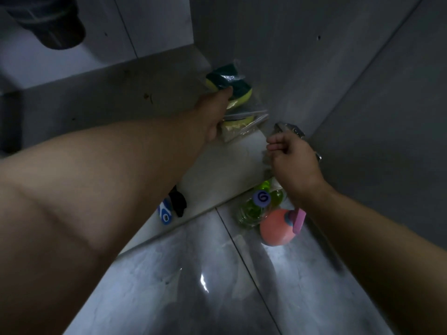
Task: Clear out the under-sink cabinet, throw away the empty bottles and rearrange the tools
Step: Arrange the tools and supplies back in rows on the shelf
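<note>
Inside the dim cabinet my left hand (212, 112) reaches to the far right corner and grips a clear plastic pack of yellow-and-green sponges (238, 93). A second wrapped sponge pack (242, 126) lies just below it on the cabinet floor (232, 160). My right hand (290, 155) is curled near the cabinet's right wall, holding a shiny metal tool (289, 129) whose end sticks out above the fingers.
On the tiled floor (193, 274) in front of the cabinet stand a clear green bottle with a purple label (256, 204) and an orange bottle with a pink cap (278, 226). A blue-white item and a black piece (177, 201) lie at the cabinet edge. A dark drain pipe (48, 22) hangs top left.
</note>
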Motion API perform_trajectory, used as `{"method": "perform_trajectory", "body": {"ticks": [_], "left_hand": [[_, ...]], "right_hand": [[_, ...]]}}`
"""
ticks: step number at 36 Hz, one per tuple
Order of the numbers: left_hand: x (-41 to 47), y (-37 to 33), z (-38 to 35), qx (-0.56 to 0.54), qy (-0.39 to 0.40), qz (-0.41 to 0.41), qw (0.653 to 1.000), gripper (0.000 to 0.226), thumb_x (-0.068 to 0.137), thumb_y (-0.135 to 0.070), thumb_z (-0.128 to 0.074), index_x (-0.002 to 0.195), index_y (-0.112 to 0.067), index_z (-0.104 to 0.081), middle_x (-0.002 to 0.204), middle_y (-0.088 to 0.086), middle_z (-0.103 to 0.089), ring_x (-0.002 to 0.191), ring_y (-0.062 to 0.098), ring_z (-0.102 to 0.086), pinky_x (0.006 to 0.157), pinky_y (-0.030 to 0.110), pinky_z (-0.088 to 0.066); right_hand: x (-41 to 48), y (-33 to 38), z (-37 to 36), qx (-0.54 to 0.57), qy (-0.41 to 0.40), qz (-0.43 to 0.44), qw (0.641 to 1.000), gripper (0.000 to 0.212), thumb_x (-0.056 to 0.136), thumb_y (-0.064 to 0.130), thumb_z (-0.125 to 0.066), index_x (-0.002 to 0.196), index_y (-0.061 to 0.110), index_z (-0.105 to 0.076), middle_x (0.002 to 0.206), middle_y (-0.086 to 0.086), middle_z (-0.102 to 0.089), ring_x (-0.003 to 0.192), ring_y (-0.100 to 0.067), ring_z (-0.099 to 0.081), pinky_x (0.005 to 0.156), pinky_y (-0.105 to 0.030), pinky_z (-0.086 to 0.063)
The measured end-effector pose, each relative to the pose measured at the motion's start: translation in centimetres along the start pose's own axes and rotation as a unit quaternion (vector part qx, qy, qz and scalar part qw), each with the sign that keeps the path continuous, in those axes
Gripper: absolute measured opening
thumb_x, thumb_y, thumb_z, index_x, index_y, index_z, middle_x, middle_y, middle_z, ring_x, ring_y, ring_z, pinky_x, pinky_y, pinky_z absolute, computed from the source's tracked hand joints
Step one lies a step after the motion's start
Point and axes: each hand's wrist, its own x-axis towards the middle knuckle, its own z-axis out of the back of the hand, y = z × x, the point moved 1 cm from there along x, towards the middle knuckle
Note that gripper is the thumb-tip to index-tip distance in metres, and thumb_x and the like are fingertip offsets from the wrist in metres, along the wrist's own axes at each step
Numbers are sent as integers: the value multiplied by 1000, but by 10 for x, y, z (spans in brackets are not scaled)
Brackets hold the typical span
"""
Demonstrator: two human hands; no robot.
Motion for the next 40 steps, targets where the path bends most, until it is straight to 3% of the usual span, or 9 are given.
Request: {"method": "perform_trajectory", "body": {"ticks": [4,7,10,14,22,26,30,35,40], "left_hand": [[-12,0,6,118,-46,-66,990,46,99,-42,-57,135,-13,-61,126,3,-68,105,19,-66,77,27,-53],[-38,7,9,267,-105,-186,940,34,96,-35,-61,116,-8,-68,116,9,-70,102,23,-63,83,27,-48],[-77,23,10,275,-31,-246,929,17,92,-22,-66,104,-11,-70,101,2,-69,90,12,-61,78,21,-42],[-120,48,8,411,3,-357,839,28,82,-25,-69,109,-18,-71,115,1,-60,111,17,-51,96,26,-40],[-142,52,9,425,-64,-310,848,42,81,-18,-65,123,-21,-62,135,6,-46,129,26,-46,105,45,-43],[-134,42,29,468,-168,-270,824,53,78,-18,-69,129,-18,-55,136,14,-43,127,33,-44,101,47,-45],[-117,33,56,454,-194,-209,844,62,77,-22,-73,134,-17,-48,138,17,-40,128,39,-43,99,49,-46],[-98,32,77,375,-187,-164,893,63,88,-27,-66,145,-23,-39,143,19,-35,132,40,-38,106,48,-43],[-91,34,75,356,-208,-121,903,69,100,-46,-52,155,-25,-17,155,21,-25,135,44,-40,103,51,-46]], "right_hand": [[-10,-2,13,-66,-2,26,997,30,88,2,-51,98,20,-73,92,8,-70,92,-12,-66,84,-24,-51],[-20,-4,23,-141,8,47,989,28,87,4,-53,94,22,-74,94,4,-71,93,-16,-65,82,-19,-45],[-31,-7,35,-226,43,64,971,27,86,4,-53,96,19,-74,104,-4,-70,101,-23,-63,81,-17,-37],[-47,-11,53,-327,136,85,931,30,85,3,-52,106,16,-71,116,-10,-62,115,-26,-56,95,-23,-38],[-75,-23,62,-413,199,11,889,42,82,29,-67,121,22,-55,121,-6,-40,116,-32,-54,100,-39,-47],[-79,-22,54,-447,147,29,882,40,86,31,-63,122,18,-52,122,-8,-40,115,-35,-53,93,-43,-51],[-76,-2,41,-485,54,134,863,28,88,30,-56,112,14,-57,118,-9,-47,113,-33,-45,78,-39,-46],[-43,26,17,-325,78,137,932,39,89,25,-59,127,18,-56,128,-11,-45,119,-34,-49,97,-40,-47],[18,53,-14,-169,98,72,978,53,93,36,-60,142,26,-47,143,-11,-46,127,-32,-53,111,-42,-40]]}}
